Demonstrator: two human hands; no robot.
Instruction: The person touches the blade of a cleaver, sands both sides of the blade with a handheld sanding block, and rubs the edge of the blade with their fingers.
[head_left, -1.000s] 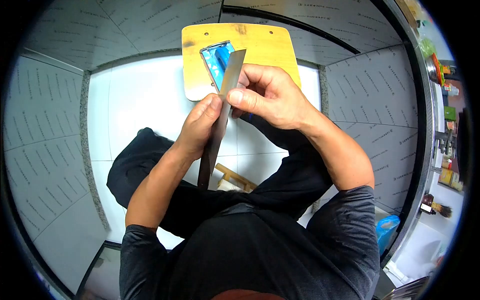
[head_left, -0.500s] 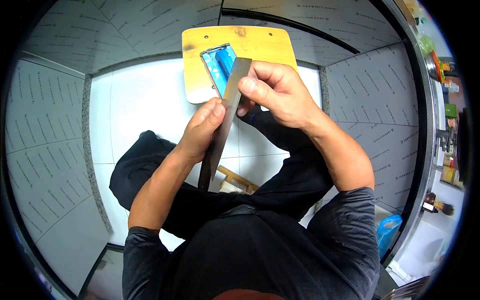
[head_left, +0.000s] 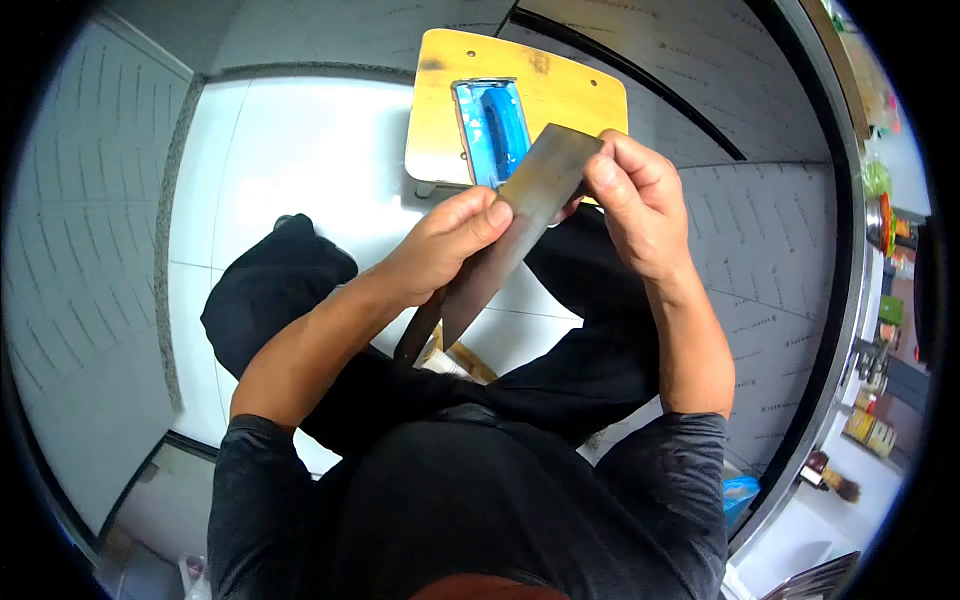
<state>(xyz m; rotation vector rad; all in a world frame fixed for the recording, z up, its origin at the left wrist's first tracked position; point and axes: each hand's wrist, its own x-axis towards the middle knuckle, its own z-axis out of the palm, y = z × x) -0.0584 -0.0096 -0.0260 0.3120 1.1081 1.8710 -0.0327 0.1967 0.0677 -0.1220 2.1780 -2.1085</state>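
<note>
A kitchen knife [head_left: 530, 200] with a broad, rectangular metal blade and a dark handle hangs slantwise between my hands, its wide face turned up toward me. My left hand [head_left: 450, 240] grips it along the blade's lower left edge, thumb on the face. At the far end, my right hand [head_left: 640, 200] pinches the blade's upper right corner between thumb and fingers. Beyond the blade, a blue rectangular object [head_left: 487, 110] with a raised grip-like ridge lies on a yellow wooden stool [head_left: 570, 90]; the knife covers part of it.
White floor tiles [head_left: 290, 150] surround the stool, bounded by grey panels [head_left: 90, 280]. Between my black-trousered legs, part of a wooden frame [head_left: 465, 362] shows. On the right, a shelf holds bottles and a brush [head_left: 835, 480]; a blue bag [head_left: 740, 497] is below.
The knife has tilted further right and rolled, so more of its broad face shows. My right hand has moved to the blade's far corner. The whole view has also shifted and turned.
</note>
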